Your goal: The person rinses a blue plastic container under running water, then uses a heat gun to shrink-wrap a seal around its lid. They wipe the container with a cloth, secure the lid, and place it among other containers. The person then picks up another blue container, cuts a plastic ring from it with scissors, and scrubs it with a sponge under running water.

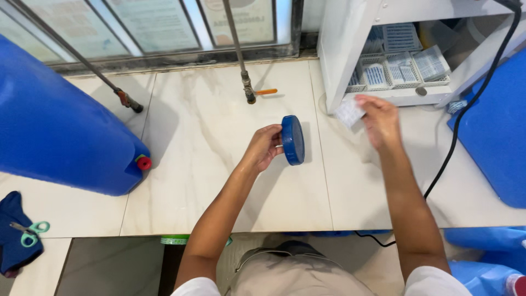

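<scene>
Hands work over a pale marble table, seen from above. The left hand (264, 147) grips a round blue lid (293, 140) by its rim, standing it on edge so its flat faces point left and right and its long axis runs away from the person; held so, it looks kept ready. The right hand (381, 119) pinches a small white packet (349, 112), blurred, just beside a white shelf (342, 49) stocked with similar packets (402, 68). Beyond the left hand hangs a tap with an orange handle (250, 93); far left lies a large blue drum (55, 126).
</scene>
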